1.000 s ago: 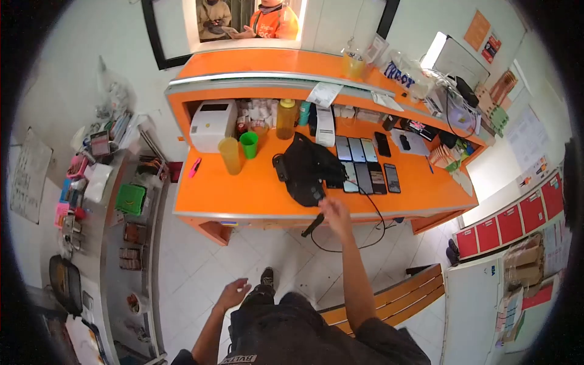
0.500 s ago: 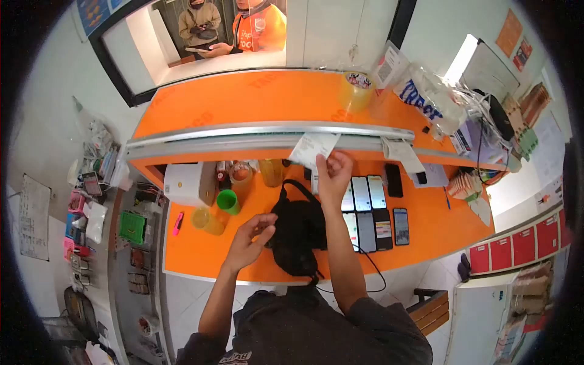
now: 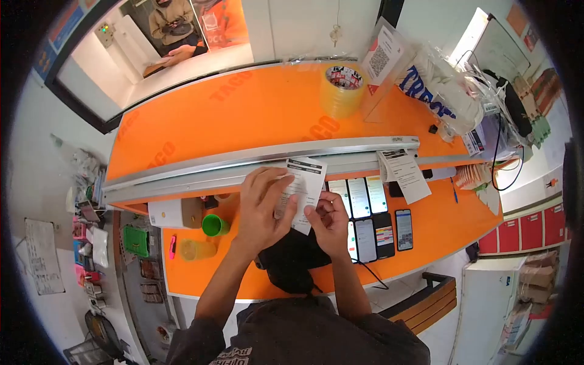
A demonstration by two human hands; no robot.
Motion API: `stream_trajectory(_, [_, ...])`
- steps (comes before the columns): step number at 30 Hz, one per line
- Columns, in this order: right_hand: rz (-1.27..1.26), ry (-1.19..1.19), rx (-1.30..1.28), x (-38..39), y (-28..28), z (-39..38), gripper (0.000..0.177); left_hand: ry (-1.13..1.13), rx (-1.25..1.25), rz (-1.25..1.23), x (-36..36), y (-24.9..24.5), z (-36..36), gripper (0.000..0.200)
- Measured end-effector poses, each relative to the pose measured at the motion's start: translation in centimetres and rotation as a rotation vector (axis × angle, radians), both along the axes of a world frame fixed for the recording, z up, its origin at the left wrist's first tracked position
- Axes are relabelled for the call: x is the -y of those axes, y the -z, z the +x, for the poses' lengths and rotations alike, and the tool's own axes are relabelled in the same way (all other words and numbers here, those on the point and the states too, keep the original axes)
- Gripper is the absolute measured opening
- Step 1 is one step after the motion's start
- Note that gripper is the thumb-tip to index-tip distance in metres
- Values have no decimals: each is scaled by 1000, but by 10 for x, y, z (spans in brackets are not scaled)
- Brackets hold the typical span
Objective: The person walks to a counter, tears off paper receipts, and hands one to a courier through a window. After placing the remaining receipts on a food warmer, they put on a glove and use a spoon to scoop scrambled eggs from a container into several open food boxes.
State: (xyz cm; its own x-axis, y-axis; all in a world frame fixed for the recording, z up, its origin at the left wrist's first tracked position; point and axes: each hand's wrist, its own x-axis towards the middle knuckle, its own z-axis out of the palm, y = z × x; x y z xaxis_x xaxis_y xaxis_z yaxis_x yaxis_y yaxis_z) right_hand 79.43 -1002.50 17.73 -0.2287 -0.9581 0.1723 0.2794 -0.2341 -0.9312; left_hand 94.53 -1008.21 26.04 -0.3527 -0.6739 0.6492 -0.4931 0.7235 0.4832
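Note:
A printed paper receipt point(image 3: 309, 185) is held up in front of the shelf rail, above the orange counter. My right hand point(image 3: 330, 224) pinches its lower right edge, thumb on the printed face. Beside its left edge is my left hand point(image 3: 263, 207), fingers stretched and apart, overlapping the paper; whether it presses on the sheet is hard to tell. Below both hands lies a black bag point(image 3: 292, 263), partly covered by my forearms. Several phones point(image 3: 367, 234) with lit screens lie in rows right of my right hand. More receipt paper point(image 3: 406, 176) hangs from the metal rail point(image 3: 261, 157).
A green cup point(image 3: 215, 225), a yellowish cup point(image 3: 198, 250) and a pink marker point(image 3: 173, 247) are on the left. Tape rolls point(image 3: 342, 91) and a QR-code stand point(image 3: 384, 55) occupy the upper shelf. Behind the window, a person point(image 3: 173, 27) stands near an orange-clad person point(image 3: 220, 24).
My right hand has brought the receipt down and closer, away from the rail. My left hand has risen from beside the black bag to the receipt's left side. The camera view has shifted.

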Motion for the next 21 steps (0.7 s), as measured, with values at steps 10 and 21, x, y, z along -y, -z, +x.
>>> stream_trajectory(10, [48,9,15,3,8,-4,32,36,313,-114,22,8,-5,37])
stream_trajectory(21, [-20,299,-413,-11,-17,-40,25,-16,468,-140,24,-6,-11,52])
